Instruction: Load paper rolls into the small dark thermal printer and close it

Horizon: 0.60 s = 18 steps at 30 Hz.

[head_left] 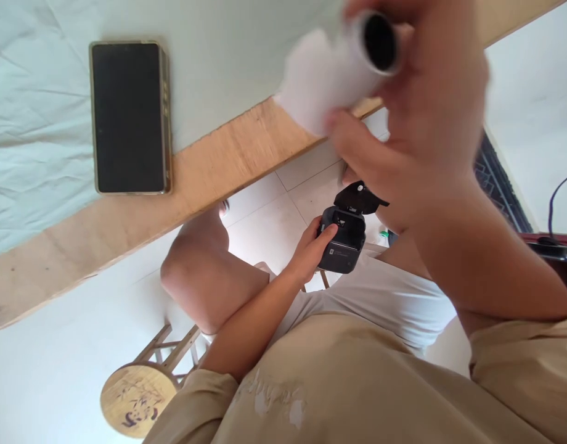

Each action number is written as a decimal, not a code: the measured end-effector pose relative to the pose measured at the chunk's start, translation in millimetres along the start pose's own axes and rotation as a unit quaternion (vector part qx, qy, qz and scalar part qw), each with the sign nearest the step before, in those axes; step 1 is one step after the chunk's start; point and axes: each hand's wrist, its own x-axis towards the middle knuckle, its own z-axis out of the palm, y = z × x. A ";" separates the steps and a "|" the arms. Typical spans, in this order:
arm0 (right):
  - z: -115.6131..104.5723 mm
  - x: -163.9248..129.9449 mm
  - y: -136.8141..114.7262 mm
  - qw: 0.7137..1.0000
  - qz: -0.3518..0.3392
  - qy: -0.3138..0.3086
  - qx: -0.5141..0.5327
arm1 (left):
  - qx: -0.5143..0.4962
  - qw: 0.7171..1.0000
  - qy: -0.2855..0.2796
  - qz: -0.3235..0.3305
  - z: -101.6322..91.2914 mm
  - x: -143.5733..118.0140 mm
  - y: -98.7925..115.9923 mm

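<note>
**Paper roll in one hand, small black device in the other**

We see the bench [103,234] first, with a pale cloth [38,111] over most of it and a bare wooden edge. On the cloth lies a dark phone [129,117], flat and with the screen up, well apart from both hands. Low in the picture, on the floor, stands a round wooden stool [138,394]. Our right hand [422,129] is raised close to the camera and is blurred; its fingers are closed around a white paper roll [343,68] with a dark core. Our left hand [309,250] is lower, over the lap, and grips a small black device [342,240] with its lid standing open.
</note>
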 end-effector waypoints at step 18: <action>3.8 62.8 67.1 0.968 0.108 -0.005 -0.228 | -0.036 0.999 0.013 -0.012 3.3 -10.7 13.2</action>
